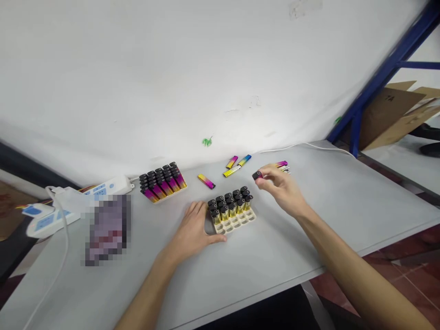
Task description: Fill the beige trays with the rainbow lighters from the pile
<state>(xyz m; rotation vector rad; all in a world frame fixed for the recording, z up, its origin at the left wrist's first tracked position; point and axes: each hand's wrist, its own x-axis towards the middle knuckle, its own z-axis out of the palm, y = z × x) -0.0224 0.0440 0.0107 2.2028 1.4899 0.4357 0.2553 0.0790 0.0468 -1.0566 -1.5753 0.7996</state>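
right hand (pixel 280 188) is curled shut on a lighter (pixel 257 174), black cap end poking out past the fingers, pink body showing behind them; it's right of the cream tray (pixel 237 224), apparently up off the tabletop (pixel 343 215); left hand (pixel 194 227) lies open and flat on the tabletop, fingers spread, thumb at the tray's near-left corner; can't tell if it's touching; black-capped gold lighters (pixel 228 206) stand upright in the tray's back rows, front cells bare; a block of upright pink-and-gold lighters (pixel 163 183) sits further left, just right of a white power strip (pixel 110 185); loose lighters (pixel 206 181) lie flat beyond the tray, the nearest alone, three more grouped (pixel 236 165) to its right; a second power strip (pixel 44 220) is at far left; a pixelated object (pixel 108 229) sits in front of the strips; white cable (pixel 302 145) runs along the back edge; blue shelf frame (pixel 378 91) and cardboard (pixel 388 114) stand back right
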